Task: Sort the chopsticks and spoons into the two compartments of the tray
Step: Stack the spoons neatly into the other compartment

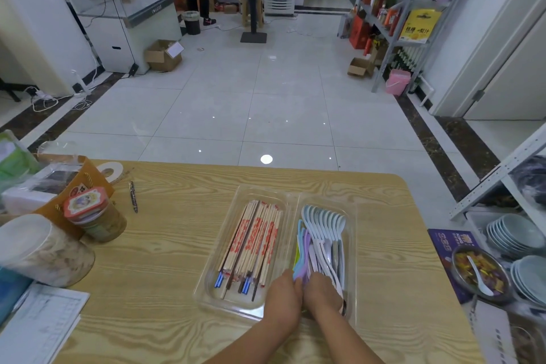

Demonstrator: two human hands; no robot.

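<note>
left hand [283,300] touching right hand [324,295], palms down, fingertips hidden

The tray [204,284] is clear glossy plastic. Paper sleeves wrap the chopsticks [254,242]; the spoons [325,224] look like smooth plastic. The desk [165,245] shows matt wood grain.

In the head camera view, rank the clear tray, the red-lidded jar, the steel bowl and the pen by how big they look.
1. clear tray, clearly the largest.
2. red-lidded jar and steel bowl: they look about alike, too close to rank.
3. pen, the smallest.
</note>
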